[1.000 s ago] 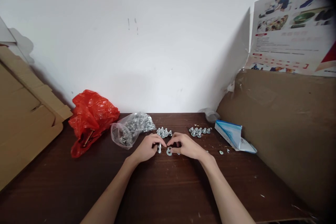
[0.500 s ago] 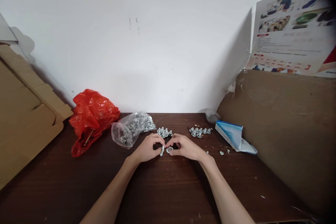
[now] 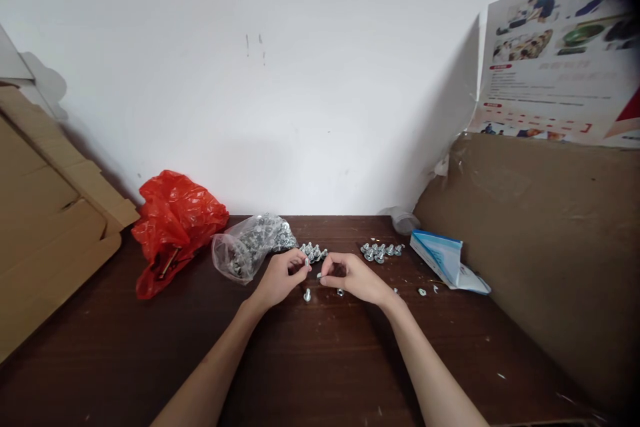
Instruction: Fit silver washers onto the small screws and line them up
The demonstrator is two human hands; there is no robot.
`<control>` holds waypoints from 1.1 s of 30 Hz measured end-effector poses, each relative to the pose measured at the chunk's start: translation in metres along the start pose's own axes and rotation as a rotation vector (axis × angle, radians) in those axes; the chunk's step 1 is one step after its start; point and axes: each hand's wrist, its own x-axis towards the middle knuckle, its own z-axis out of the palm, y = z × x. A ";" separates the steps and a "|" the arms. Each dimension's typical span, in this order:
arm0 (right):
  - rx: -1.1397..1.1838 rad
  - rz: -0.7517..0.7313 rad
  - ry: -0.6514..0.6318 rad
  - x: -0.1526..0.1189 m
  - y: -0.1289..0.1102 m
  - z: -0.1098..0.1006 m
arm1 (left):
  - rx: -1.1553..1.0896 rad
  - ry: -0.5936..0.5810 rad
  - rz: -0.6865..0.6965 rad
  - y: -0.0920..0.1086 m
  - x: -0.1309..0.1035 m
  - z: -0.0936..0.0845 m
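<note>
My left hand (image 3: 286, 275) is closed in a pinch on a small silvery washer (image 3: 307, 261), seen nearly edge-on between thumb and fingers. Just to its right, my right hand (image 3: 353, 277) pinches another small metal piece (image 3: 319, 275), which looks like a washer and is partly covered by the fingertips. On the table below the left fingertips a single bolt (image 3: 307, 294) stands upright. Under my right hand lies a nut (image 3: 341, 291), partly hidden. Behind the hands is a cluster of bolts (image 3: 314, 252), its front edge close to the left fingers.
A clear bag of metal hardware (image 3: 255, 243) and a red plastic bag (image 3: 177, 227) lie to the left. Farther right are a second bolt group (image 3: 380, 251), a loose washer (image 3: 422, 292) and a blue-white packet (image 3: 443, 259). Cardboard (image 3: 540, 227) borders the right side.
The bolt at my left fingertips now stands free on the table. The washers by my right hand have left the tabletop, and both hands are raised slightly with small pieces in them.
</note>
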 end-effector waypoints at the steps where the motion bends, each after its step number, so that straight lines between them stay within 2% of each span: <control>1: 0.031 -0.019 0.038 0.001 -0.001 0.001 | -0.002 0.019 0.005 0.000 0.000 0.001; 5: 0.079 -0.073 0.324 0.008 0.000 0.009 | -0.009 0.059 0.021 0.003 0.000 0.003; 7: 0.100 -0.094 0.402 0.011 0.001 0.015 | -0.029 0.050 0.023 0.005 0.000 0.004; 11: 0.138 -0.172 0.387 0.014 -0.001 0.026 | -0.042 0.047 0.014 0.004 0.000 0.005; 15: 0.117 -0.223 0.379 0.014 -0.004 0.028 | -0.062 0.073 -0.014 0.001 0.000 0.003; 18: 0.128 -0.187 0.375 0.015 -0.003 0.026 | -0.076 0.081 -0.027 0.001 0.000 0.002; 23: 0.312 -0.072 0.310 0.017 0.000 0.026 | -0.079 0.042 -0.015 0.004 0.000 -0.001; 29: 0.456 -0.030 0.241 0.019 0.001 0.027 | -0.115 0.118 -0.018 0.001 0.001 -0.001; 33: 0.561 0.024 0.296 0.020 0.002 0.028 | -0.110 0.118 0.014 0.001 0.001 0.000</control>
